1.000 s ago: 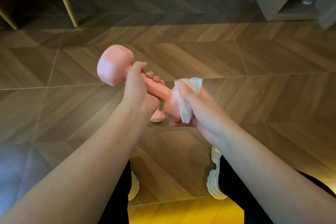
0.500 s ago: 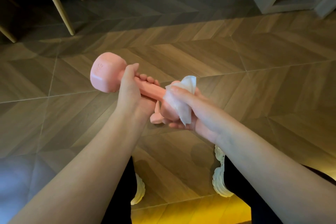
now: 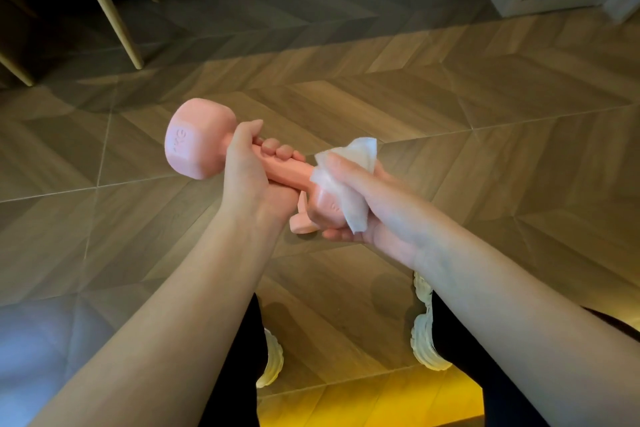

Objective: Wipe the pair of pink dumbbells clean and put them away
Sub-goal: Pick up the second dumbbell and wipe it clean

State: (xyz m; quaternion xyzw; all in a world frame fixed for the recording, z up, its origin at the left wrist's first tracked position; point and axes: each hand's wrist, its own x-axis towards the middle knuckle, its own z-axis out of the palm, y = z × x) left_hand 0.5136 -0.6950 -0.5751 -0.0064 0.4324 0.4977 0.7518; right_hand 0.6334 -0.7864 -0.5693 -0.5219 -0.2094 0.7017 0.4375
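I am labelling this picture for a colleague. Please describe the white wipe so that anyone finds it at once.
Over the wooden floor, the left hand holds a pink dumbbell mid-picture. The wipe lies over its nearer head, held there by the right hand. It is the only white, crumpled thing between the hands.

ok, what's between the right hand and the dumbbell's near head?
A white wipe, which the right hand holds wrapped over the near head of the dumbbell. The head view shows it.

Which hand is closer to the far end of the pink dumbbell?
Left. The left hand grips the handle right beside the far end; the right hand presses a white wipe round the opposite end.
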